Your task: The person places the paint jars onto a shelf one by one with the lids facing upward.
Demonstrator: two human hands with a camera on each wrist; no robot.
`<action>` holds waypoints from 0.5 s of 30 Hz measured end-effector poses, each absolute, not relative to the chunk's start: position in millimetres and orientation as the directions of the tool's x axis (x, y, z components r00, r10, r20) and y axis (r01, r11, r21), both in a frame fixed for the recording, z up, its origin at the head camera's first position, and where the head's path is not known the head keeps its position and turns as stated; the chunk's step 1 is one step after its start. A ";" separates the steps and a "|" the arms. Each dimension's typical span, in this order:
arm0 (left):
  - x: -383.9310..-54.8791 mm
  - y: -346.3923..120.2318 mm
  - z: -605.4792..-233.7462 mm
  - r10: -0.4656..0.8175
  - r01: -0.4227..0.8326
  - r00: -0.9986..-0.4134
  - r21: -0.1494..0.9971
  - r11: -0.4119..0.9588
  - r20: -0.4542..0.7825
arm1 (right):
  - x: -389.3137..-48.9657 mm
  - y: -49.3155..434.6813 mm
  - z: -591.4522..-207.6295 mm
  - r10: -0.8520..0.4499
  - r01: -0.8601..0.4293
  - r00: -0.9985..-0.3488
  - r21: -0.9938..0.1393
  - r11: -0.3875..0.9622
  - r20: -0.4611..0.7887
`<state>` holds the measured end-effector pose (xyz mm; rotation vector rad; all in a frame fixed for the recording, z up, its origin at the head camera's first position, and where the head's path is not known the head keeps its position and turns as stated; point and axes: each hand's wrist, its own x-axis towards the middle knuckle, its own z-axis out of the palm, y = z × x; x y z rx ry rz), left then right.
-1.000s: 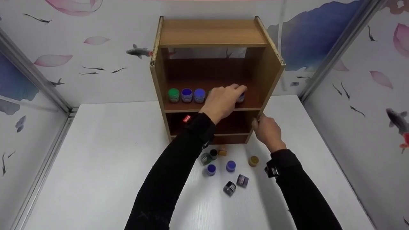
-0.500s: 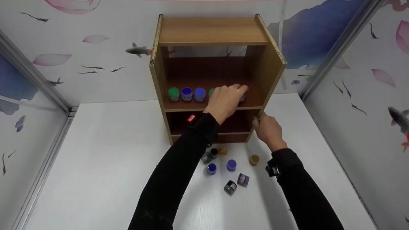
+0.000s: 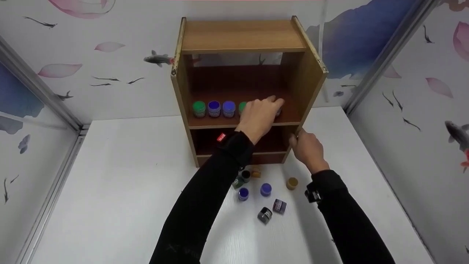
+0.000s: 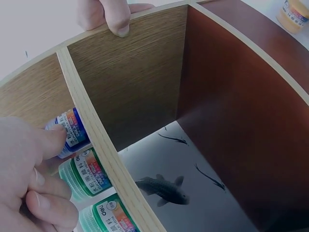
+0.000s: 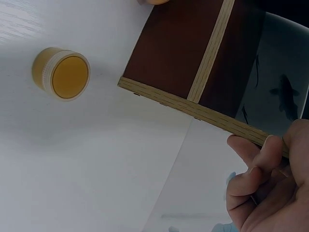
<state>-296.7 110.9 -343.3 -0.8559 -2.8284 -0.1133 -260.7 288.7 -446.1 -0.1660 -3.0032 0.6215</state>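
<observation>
A small wooden shelf unit (image 3: pixel 243 35) stands upright at the back. On its middle board a row of paint jars includes a green-lidded jar (image 3: pixel 199 109) and two blue-lidded ones. My left hand (image 3: pixel 259 115) reaches over the row's right end. In the left wrist view its fingers hold a blue paint jar (image 4: pixel 73 128), next to green paint jars (image 4: pixel 89 174) that it partly covers. My right hand (image 3: pixel 307 148) pinches the front edge of the shelf's right side panel (image 5: pixel 203 110), thumb and fingers on either side of the board.
Several paint jars lie or stand on the white table before the shelf: a yellow one (image 3: pixel 292 183), a blue one (image 3: pixel 266 189), a black one (image 3: pixel 265 215) on its side, and a purple one (image 3: pixel 279 206). Patterned walls enclose the table at the back and sides.
My left hand and forearm have shifted slightly right, and a green lid beside the hand shows more now. The right hand keeps its grip on the shelf panel.
</observation>
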 end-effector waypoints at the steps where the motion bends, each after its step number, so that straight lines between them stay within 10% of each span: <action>1: -296.4 110.0 -343.6 0.539 0.553 -0.819 0.019 0.833 0.196 | -260.7 287.9 -446.1 0.117 0.089 -0.992 -0.399 0.912 0.046; 15: -286.2 84.6 -335.4 0.546 0.591 -0.800 0.171 0.788 0.251 | -258.7 288.9 -445.0 0.098 0.073 -0.994 -0.400 0.914 0.042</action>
